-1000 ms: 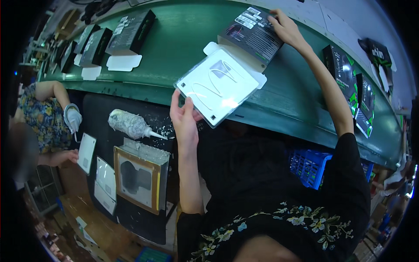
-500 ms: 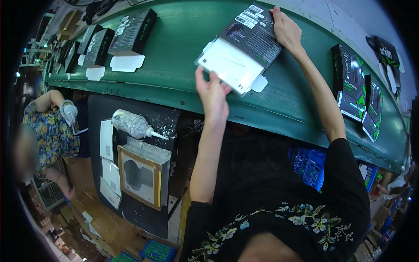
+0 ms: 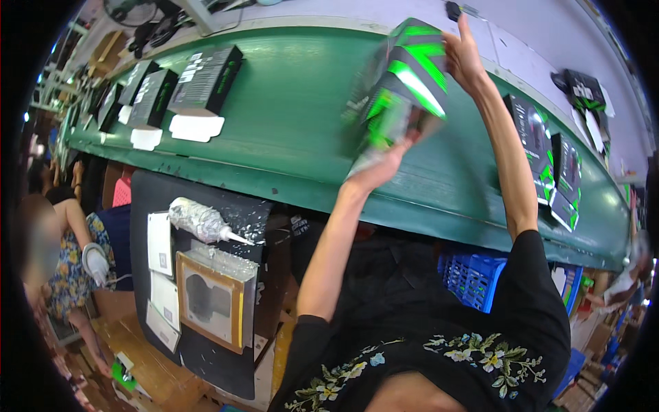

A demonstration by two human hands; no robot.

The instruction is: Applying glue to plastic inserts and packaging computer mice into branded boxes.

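A black cardboard box [image 3: 419, 65] with bright green stripes is held tilted above the green conveyor belt [image 3: 288, 89], smeared by motion. My left hand [image 3: 379, 167] is closed round its lower end, with the fingers partly hidden under it. Something pale and shiny shows at that end, too blurred to name. Beside the upper right edge of the box is my right hand [image 3: 467, 62]. One of its digits points up, away from the others, and the remaining fingertips lie at the box's edge, apparently without gripping it.
Several similar boxes [image 3: 206, 82] with white flaps stand on the belt at left; two more [image 3: 532, 147] lie at right. Nearer, a black board [image 3: 213, 371] carries a crusted white squeeze bottle [image 3: 199, 218], a framed screen [image 3: 213, 302] and white cards [image 3: 159, 244]. A co-worker [image 3: 65, 240] is at left.
The box has turned from its printed text side to its striped side, and the white piece at its end is mostly out of sight. My left hand has moved rightward; the right hand's grip has loosened.
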